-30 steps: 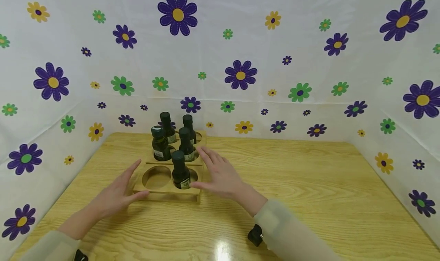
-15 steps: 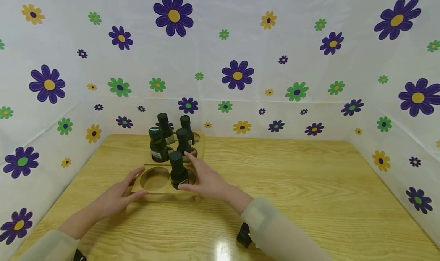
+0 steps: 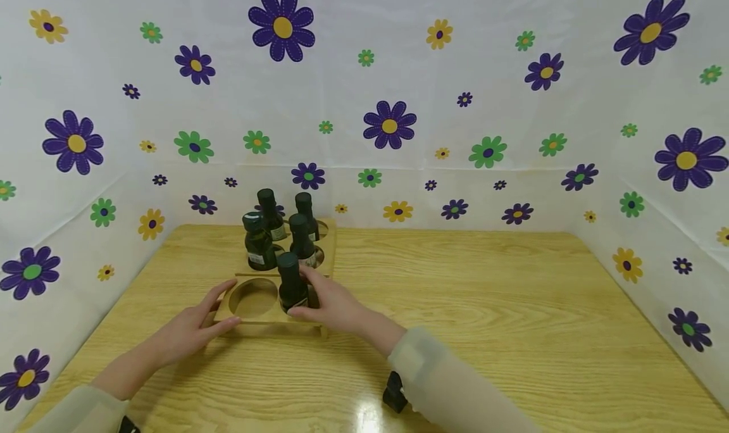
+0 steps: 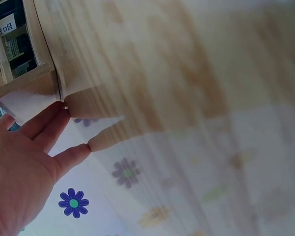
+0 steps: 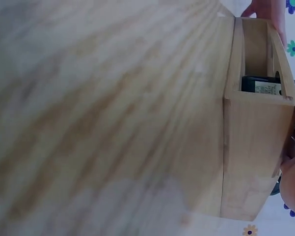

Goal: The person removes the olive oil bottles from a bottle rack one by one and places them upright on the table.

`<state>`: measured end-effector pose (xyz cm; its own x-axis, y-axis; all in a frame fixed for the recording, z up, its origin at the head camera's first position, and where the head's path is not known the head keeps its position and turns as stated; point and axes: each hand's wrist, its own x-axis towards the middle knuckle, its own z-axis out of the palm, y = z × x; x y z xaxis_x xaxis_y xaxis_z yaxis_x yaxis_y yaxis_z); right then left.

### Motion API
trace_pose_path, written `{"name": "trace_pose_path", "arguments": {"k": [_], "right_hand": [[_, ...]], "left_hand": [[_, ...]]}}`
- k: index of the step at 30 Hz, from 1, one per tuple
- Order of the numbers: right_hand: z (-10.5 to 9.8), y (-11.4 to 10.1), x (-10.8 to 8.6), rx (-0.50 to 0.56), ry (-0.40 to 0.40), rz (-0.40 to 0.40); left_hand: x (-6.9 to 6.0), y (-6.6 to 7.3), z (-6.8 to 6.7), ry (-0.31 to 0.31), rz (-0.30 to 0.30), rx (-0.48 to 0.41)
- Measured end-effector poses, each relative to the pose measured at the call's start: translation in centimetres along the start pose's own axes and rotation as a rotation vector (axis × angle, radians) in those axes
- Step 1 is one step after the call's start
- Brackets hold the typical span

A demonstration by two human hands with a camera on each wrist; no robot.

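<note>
The left hand has its fingers nearly straight; the right hand is curled.

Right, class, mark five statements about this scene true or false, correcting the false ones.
1. Five dark bottles stand in the wooden rack. True.
2. The left hand is wrapped round a bottle. False: it is at the rack's left end.
3. The right hand is around the front bottle. True.
4. The front-left hole holds a bottle. False: no bottle stands in it.
5. The flowered cloth covers the tabletop. False: it is behind the tabletop.
</note>
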<state>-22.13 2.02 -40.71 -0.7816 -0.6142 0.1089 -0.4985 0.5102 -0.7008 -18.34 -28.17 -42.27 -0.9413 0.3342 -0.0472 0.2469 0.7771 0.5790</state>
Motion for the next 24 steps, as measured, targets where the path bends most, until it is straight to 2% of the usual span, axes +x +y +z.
{"name": "trace_pose_path", "arguments": {"k": [7, 12, 24], "right_hand": [[0.26, 0.26, 0.2, 0.033, 0.025, -0.024], [0.21, 0.14, 0.17, 0.042, 0.026, -0.003], [0.18, 0.2, 0.2, 0.058, 0.018, -0.019]], "left_hand": [[-0.02, -0.17, 0.2, 0.03, 0.02, 0.002], [0.01, -0.36, 0.26, 0.041, 0.029, 0.003], [0.16, -0.45, 0.16, 0.019, 0.02, 0.003]]}}
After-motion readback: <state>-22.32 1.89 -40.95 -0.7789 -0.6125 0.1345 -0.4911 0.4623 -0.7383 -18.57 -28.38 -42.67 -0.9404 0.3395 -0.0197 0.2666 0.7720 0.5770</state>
